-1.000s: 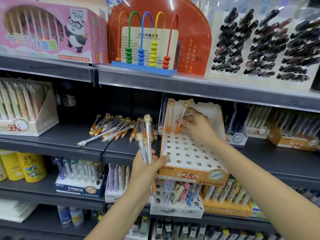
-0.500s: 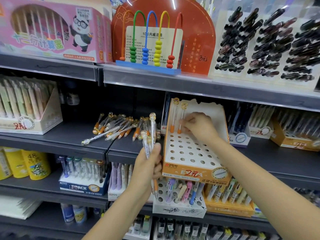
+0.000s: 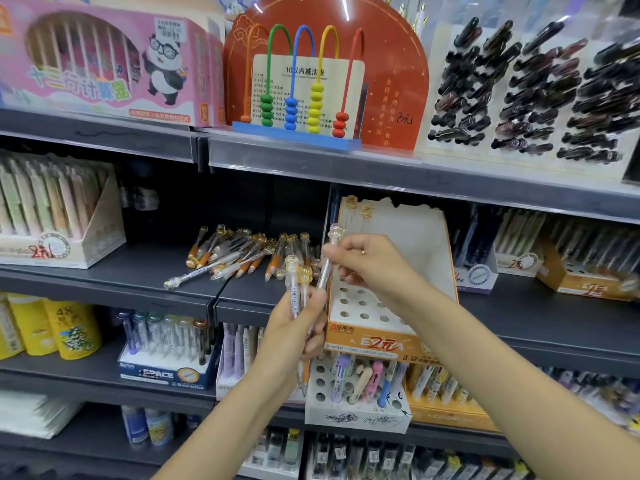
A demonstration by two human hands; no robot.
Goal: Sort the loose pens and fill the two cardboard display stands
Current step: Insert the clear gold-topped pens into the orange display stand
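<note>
We hold a small bunch of clear pens (image 3: 298, 292) upright in our left hand (image 3: 294, 336), fingers curled around the barrels, the amber caps standing above the fist and the orange tips poking out below. Our right hand (image 3: 372, 263) pinches 1 more clear pen (image 3: 328, 263) between thumb and fingertips, just beside the bunch; its cap rises above the knuckles and its lower end reaches down to the left hand, so we cannot tell whether the left fingers also touch it. A ring shows on a finger of the right hand.

Directly behind both hands stands the cardboard display stand (image 3: 420, 244), white with an orange front band, its sloped face full of round holes. 2 pens (image 3: 358, 211) already sit in its back row at the left corner. On the dark shelf (image 3: 114, 275) to the left of the stand lies the pile of loose pens (image 3: 242, 256), orange grips mostly pointing toward us, 1 pen lying apart at the front.

On the shelf above stand an abacus toy (image 3: 298, 95) and a pink panda box (image 3: 104, 60). Below the stand, a white holder (image 3: 356, 415) carries pastel pens.
</note>
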